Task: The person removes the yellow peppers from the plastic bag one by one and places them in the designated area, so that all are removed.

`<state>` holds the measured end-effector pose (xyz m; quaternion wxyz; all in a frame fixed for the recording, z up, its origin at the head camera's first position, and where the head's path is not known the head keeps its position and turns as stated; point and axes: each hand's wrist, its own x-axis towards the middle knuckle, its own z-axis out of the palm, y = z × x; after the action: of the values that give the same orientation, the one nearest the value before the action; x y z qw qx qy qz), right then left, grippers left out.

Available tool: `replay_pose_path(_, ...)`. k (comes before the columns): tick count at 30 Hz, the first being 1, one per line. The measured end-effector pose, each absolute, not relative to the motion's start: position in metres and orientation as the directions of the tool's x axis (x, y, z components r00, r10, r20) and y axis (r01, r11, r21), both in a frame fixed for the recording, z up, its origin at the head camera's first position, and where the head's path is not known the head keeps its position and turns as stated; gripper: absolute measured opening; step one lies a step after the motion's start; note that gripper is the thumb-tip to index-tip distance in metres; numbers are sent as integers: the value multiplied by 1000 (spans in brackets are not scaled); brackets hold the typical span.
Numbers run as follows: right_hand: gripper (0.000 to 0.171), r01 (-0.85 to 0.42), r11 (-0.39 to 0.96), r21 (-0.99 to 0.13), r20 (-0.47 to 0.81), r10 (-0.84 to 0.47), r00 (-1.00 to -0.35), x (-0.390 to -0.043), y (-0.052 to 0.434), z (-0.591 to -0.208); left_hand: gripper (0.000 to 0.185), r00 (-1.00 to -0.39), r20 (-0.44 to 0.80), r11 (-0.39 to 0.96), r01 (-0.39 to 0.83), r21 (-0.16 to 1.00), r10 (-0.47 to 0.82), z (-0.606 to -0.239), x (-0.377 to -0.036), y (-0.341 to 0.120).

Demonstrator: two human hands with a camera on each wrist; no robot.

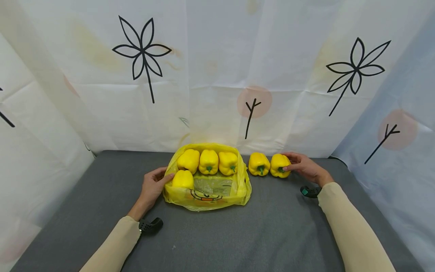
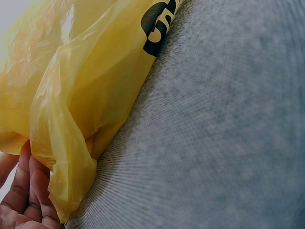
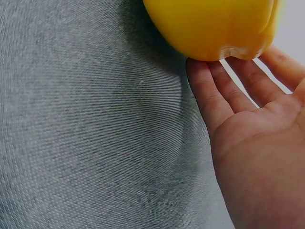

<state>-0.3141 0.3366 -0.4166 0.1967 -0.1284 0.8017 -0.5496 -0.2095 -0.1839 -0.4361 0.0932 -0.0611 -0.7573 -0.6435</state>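
Note:
A yellow plastic bag (image 1: pixel 204 204) lies on the grey table with its mouth wide, holding several yellow bell peppers (image 1: pixel 209 161). My left hand (image 1: pixel 153 187) pinches the bag's left rim, thumb over the edge beside the nearest pepper (image 1: pixel 182 179). In the left wrist view, the fingers (image 2: pixel 35 191) lie against the crumpled plastic. Right of the bag stand two more peppers. My right hand (image 1: pixel 305 169) holds the outer bell pepper (image 1: pixel 278 165), thumb at its front and fingers on its far side. The other loose pepper (image 1: pixel 259 164) stands beside it, untouched.
A white curtain (image 1: pixel 210 75) with line-drawn flowers hangs along the table's back edge, with more cloth at both sides. The grey tabletop (image 1: pixel 238 241) stretches in front of the bag. Dark straps with devices (image 1: pixel 310 191) sit on both wrists.

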Motion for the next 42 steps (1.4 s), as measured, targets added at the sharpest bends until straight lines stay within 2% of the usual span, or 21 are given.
replay_pose_path(19, 73, 53, 313, -948, -191, -429, -883, -313, 332, -417, 34, -975, 221, 175, 212, 961, -31, -438, -211, -184)
replay_pose_path(42, 73, 47, 308, -950, -191, -457, -869, -316, 332, -419, 35, -978, 205, 172, 195, 966, -40, -437, -211, -184)
